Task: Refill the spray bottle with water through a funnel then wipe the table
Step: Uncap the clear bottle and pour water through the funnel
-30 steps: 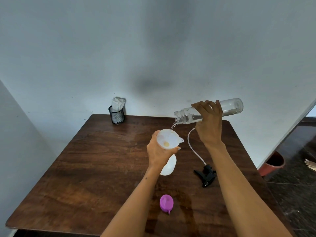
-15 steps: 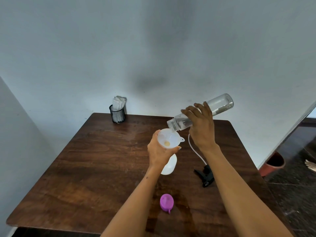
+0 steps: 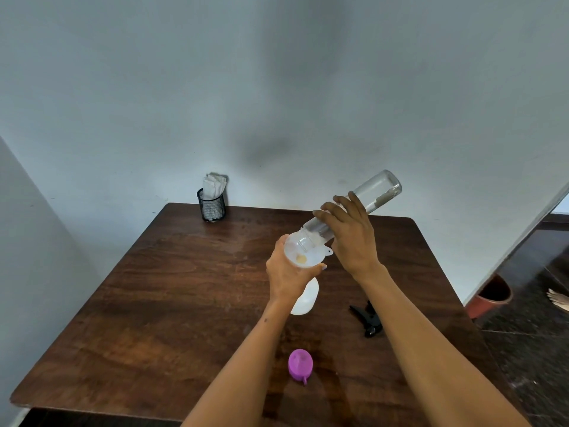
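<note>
My left hand (image 3: pixel 286 274) grips the neck of a white spray bottle (image 3: pixel 304 298) that stands on the brown wooden table (image 3: pixel 172 291). A white funnel (image 3: pixel 304 255) sits in the bottle's mouth, just above my fingers. My right hand (image 3: pixel 351 235) holds a clear water bottle (image 3: pixel 374 192), tipped steeply with its mouth down inside the funnel and its base raised to the upper right. The black spray head (image 3: pixel 369 318) lies on the table to the right, partly hidden by my right forearm.
A purple cap (image 3: pixel 300 364) lies near the table's front edge. A black mesh holder with white napkins (image 3: pixel 211 202) stands at the back left corner against the wall. Off the table's right side, a reddish pot (image 3: pixel 492 295) sits on the dark floor.
My right hand has tipped the clear bottle from nearly level to steeply slanted and lowered its mouth into the funnel. My left hand has held the spray bottle still.
</note>
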